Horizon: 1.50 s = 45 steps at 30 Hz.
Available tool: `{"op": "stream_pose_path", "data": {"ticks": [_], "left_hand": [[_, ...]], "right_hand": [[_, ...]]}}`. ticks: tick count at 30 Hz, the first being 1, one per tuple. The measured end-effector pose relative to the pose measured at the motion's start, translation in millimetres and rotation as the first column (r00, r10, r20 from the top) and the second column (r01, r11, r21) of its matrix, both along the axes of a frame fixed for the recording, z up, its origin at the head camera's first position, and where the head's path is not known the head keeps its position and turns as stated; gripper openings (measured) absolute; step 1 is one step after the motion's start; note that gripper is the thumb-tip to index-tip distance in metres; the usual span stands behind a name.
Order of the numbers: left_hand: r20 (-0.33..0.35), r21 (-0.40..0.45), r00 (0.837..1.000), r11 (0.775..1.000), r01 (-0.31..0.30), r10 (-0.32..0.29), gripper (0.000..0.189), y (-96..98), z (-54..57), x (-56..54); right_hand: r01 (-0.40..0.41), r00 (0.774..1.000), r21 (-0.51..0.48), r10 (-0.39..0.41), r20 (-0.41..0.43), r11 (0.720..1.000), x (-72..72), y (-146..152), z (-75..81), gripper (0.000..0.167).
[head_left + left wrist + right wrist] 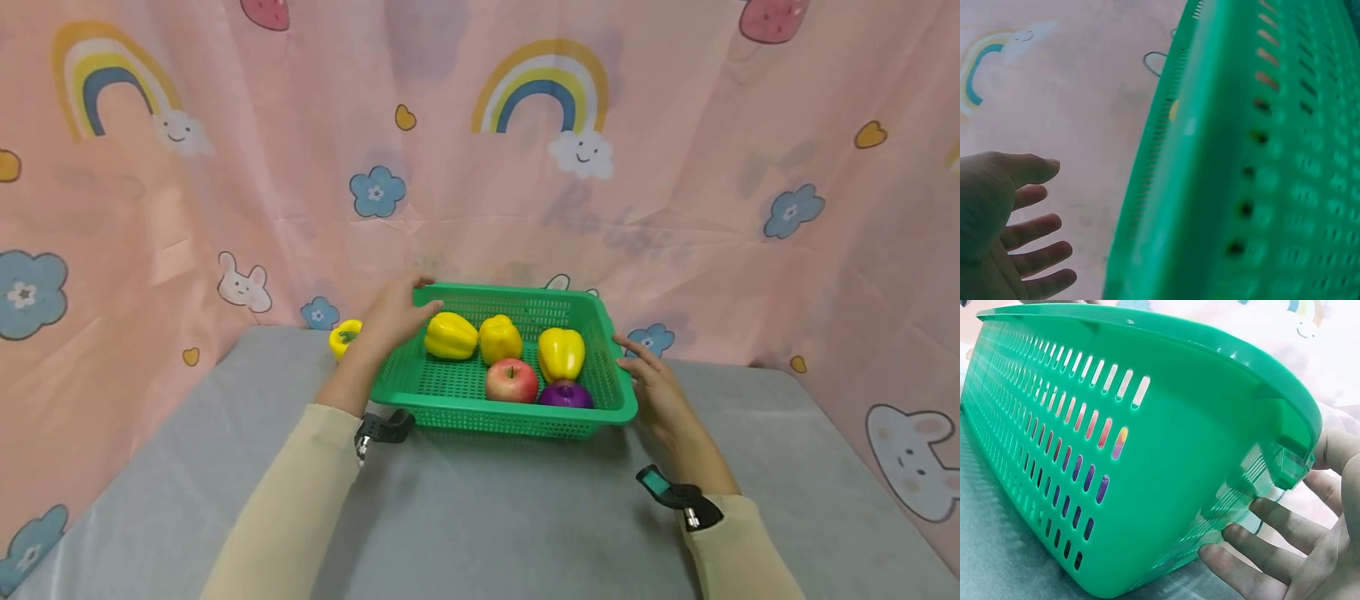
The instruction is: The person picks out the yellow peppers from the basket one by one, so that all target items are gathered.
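A green plastic basket (480, 409) with slotted walls stands on the grey table. Inside lie three yellow bell peppers (451, 336), a red apple (512, 381) and a shiny purple round thing (566, 395), partly hidden by the front rim. My left hand (395, 313) is at the basket's far left corner; its spread fingers stand apart from the wall in the left wrist view. At the opposite end my right hand (1297, 531) reaches along the outer wall with extended fingers, fingertips at the plastic. The thumb is partly hidden by the rim.
Another yellow bell pepper (346, 337) lies outside the basket at the left, partly covered by my left arm. Behind the grey tabletop (487, 517) hangs a pink curtain (450, 242) printed with rainbows, flowers and rabbits. Black straps (384, 427) circle both wrists.
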<state>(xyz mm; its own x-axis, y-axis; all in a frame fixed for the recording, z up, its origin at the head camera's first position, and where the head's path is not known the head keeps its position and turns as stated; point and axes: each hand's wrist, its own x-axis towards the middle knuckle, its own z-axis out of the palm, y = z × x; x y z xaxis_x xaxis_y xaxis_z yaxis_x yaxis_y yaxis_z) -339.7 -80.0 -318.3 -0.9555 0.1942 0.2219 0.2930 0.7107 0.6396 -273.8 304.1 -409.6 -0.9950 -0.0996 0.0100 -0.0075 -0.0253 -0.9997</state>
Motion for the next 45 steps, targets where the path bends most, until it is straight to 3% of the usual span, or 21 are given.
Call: {"op": "stream_pose_path", "data": {"ticks": [6,18,24,33,40,45], "left_hand": [[0.049,0.006,0.999,1.0,-0.012,0.012,0.051,11.3,-9.9,-3.0],[0.068,-0.018,0.995,0.997,-0.072,0.073,0.048,32.8,-28.1,-10.2],[0.084,-0.006,0.992,0.996,-0.091,0.091,0.049,34.2,-35.7,-12.3],[0.149,-0.011,0.985,0.996,-0.083,0.084,0.053,31.7,-40.1,-16.1],[0.249,-0.026,0.965,0.997,-0.079,0.083,0.057,31.9,-41.5,-16.4],[0.248,-0.045,0.965,0.996,-0.072,0.081,0.057,30.3,-41.8,-15.7]], "right_hand": [[-0.001,1.0,0.007,0.001,0.001,1.0,-1.6,-1.6,-1.3,0.057],[-0.001,1.0,0.015,0.001,0.0,1.0,-1.4,-1.5,-1.5,0.057],[0.001,1.0,0.007,0.0,-0.003,1.0,-0.5,-1.8,-2.1,0.056],[0.007,1.0,0.022,-0.007,-0.008,1.0,-0.7,0.1,-0.6,0.057],[0.005,1.0,0.03,-0.005,-0.013,1.0,-0.6,-0.1,0.2,0.056],[0.004,1.0,0.033,-0.003,-0.017,0.999,-0.8,-1.0,0.1,0.055]]}}
